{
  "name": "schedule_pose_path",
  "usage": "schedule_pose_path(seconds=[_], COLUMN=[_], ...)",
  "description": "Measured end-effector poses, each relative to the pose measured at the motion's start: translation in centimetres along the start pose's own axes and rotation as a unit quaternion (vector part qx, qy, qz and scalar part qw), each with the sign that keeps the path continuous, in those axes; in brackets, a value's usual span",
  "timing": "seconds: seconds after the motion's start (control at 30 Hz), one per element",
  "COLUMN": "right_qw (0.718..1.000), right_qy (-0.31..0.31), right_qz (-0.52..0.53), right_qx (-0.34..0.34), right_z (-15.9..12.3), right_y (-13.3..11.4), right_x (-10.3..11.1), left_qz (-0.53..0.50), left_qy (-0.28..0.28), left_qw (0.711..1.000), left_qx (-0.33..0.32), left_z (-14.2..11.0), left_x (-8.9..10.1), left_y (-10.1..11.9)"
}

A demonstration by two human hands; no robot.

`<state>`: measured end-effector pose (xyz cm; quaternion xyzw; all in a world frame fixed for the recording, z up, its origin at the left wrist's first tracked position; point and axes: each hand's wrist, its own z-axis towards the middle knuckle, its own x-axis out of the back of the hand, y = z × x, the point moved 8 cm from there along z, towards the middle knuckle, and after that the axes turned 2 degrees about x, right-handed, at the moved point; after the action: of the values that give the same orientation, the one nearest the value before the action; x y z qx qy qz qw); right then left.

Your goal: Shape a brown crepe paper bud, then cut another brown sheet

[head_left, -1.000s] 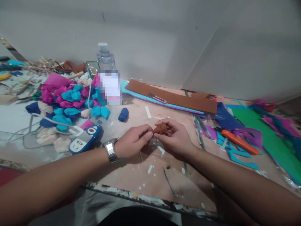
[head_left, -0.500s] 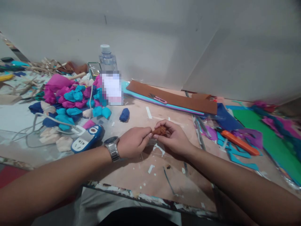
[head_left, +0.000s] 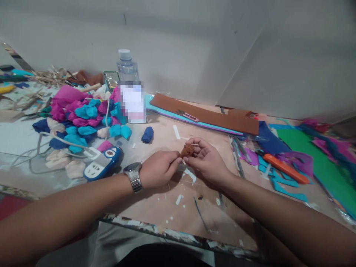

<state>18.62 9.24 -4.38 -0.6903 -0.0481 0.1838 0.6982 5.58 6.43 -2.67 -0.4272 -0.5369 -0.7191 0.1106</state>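
A small piece of crumpled brown crepe paper is held over the middle of the table, its left end narrow and its right end ruffled. My left hand, with a metal watch on the wrist, pinches the narrow end between thumb and forefinger. Around the ruffled end curl the fingers of my right hand, its thumb close underneath. Just beyond my left hand lies a dark blue crumpled bundle.
Pink, blue and cream bundles are heaped at left near a blue-white power strip with cables. Behind stand a bottle and blurred phone. Brown sheets carry pink thread snips. An orange cutter lies right.
The fingers of my right hand have opened slightly, leaving more of the brown paper's ruffled end in sight. My left hand keeps its pinch in nearly the same place.
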Motion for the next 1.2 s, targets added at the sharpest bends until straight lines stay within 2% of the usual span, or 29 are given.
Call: schedule_pose_path(seconds=[0.27,0.5,0.6,0.67,0.87,1.03,1.2], right_qw=[1.000,0.993,0.991,0.993,0.994,0.992,0.993], right_qy=[-0.011,-0.088,-0.121,-0.118,-0.099,-0.106,-0.111], right_qz=[-0.007,-0.076,-0.053,-0.025,0.024,0.046,0.029], right_qx=[0.020,0.032,0.011,-0.011,-0.040,-0.047,-0.021], right_z=[-0.1,-0.6,-0.8,-0.7,-0.4,-0.6,-0.6], right_y=[0.0,-0.1,0.2,0.6,1.1,1.0,0.7], right_x=[-0.1,-0.9,-1.3,-1.2,-1.0,-1.0,-1.0], left_qz=[-0.070,-0.090,-0.134,-0.144,-0.093,-0.195,-0.293], left_qy=[0.013,-0.025,-0.042,-0.050,-0.030,-0.026,-0.056], left_qw=[0.997,0.996,0.990,0.988,0.995,0.980,0.954], left_qx=[0.012,0.007,-0.002,-0.004,-0.015,0.000,0.025], left_z=[0.0,-0.2,-0.3,-0.3,-0.3,-0.4,-0.5], left_x=[-0.1,-0.6,-0.7,-0.8,-0.2,-0.6,-1.5], left_y=[-0.4,-0.3,-0.2,-0.2,0.2,-0.1,-0.4])
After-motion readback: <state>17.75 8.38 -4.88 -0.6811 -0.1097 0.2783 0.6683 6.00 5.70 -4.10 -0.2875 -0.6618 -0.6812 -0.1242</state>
